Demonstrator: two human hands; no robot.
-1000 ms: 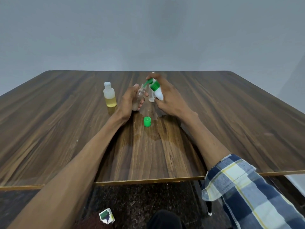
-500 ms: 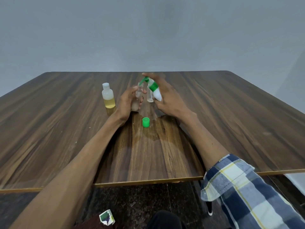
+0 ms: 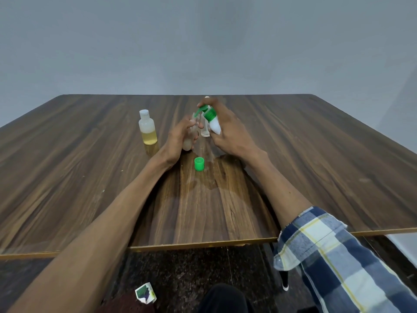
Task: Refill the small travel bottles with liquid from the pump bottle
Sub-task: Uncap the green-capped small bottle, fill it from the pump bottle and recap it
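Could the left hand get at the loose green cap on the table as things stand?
Probably not at once: the left hand grips a small clear bottle. The green cap stands uncovered just beside that wrist, so the path itself looks free.

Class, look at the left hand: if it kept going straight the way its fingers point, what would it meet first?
The left hand, gripping a clear bottle, points up and right. It would probably first meet the pump bottle in the right hand, though depth is unclear.

Plain indoor room, type undetermined: a dark wood-grain table [image 3: 316, 154] with a pale edge strip stands before a bare grey wall [image 3: 203, 41] on a dark speckled floor [image 3: 176, 269].
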